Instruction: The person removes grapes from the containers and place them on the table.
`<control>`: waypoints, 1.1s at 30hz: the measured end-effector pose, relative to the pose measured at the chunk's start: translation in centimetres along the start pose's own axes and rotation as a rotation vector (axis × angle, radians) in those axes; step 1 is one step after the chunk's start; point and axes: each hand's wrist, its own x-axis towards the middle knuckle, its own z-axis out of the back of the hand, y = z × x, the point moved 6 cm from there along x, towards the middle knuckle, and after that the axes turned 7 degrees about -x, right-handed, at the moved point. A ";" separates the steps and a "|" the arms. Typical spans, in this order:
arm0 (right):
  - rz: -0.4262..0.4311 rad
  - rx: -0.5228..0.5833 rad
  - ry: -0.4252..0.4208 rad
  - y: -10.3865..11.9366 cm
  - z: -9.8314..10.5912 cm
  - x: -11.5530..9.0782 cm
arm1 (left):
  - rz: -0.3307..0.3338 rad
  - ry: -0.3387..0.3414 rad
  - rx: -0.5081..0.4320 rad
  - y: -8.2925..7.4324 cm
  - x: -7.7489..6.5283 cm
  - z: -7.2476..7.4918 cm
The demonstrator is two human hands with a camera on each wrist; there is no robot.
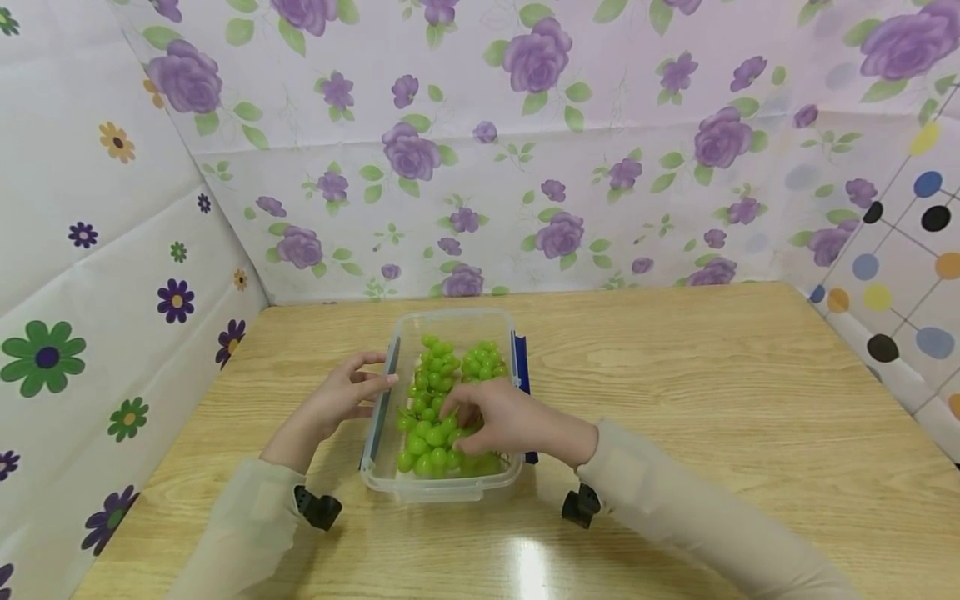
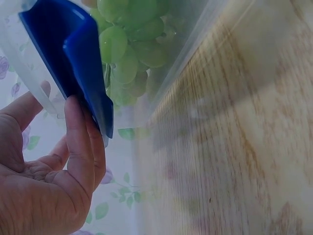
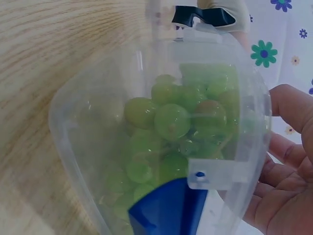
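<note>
A clear plastic container with blue side latches stands on the table, with bunches of green grapes inside. My left hand holds its left side, fingers against the outside and a fingertip at the rim. Close up in the left wrist view, the fingers touch a flared-out blue latch. My right hand reaches over the right rim, fingers bent down among the grapes, thumb and index finger apart. In the right wrist view the container wall hides its fingertips; I cannot tell whether they pinch a grape.
The wooden table extends to the right of the container. A floral cloth hangs behind it, with patterned sheets at the left and right. A black wrist camera sits on the left sleeve, another on the right.
</note>
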 end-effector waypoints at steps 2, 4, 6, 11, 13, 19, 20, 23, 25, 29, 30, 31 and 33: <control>-0.010 -0.004 -0.003 0.0 0.2 0.0 | 0.000 -0.001 0.002 0.0 0.0 0.0; -0.017 -0.008 -0.010 0.0 0.4 0.0 | -0.001 -0.001 0.004 0.0 0.0 0.0; -0.026 -0.009 -0.022 -0.1 0.6 0.0 | 0.001 -0.004 0.005 0.0 0.1 0.0; -0.030 0.012 -0.042 -0.2 1.0 -0.1 | 0.005 -0.009 0.003 0.1 0.1 0.0; -0.023 0.027 -0.048 -0.1 1.2 -0.2 | 0.007 -0.010 0.001 0.1 0.1 0.1; -0.023 0.069 -0.081 -0.2 1.7 -0.3 | 0.007 -0.007 -0.008 0.3 0.1 0.1; -0.024 0.071 -0.089 -0.2 1.8 -0.3 | 0.003 -0.005 -0.008 0.2 0.1 0.0; -0.030 0.089 -0.106 -0.4 1.9 -0.3 | -0.001 -0.005 -0.010 0.2 0.1 0.1; -0.042 0.105 -0.116 -0.5 2.0 -0.3 | -0.002 -0.004 -0.010 0.3 0.2 0.1; -0.079 0.155 -0.132 -0.6 2.2 -0.4 | 0.000 -0.005 -0.007 0.4 0.2 0.1; -0.086 0.164 -0.138 -0.6 2.3 -0.4 | 0.002 -0.007 -0.007 0.4 0.3 0.1; -0.093 0.179 -0.143 -0.6 2.4 -0.4 | 0.000 -0.008 -0.006 0.5 0.3 0.2; -0.106 0.198 -0.154 -0.6 2.6 -0.5 | 0.002 -0.012 -0.006 0.6 0.3 0.2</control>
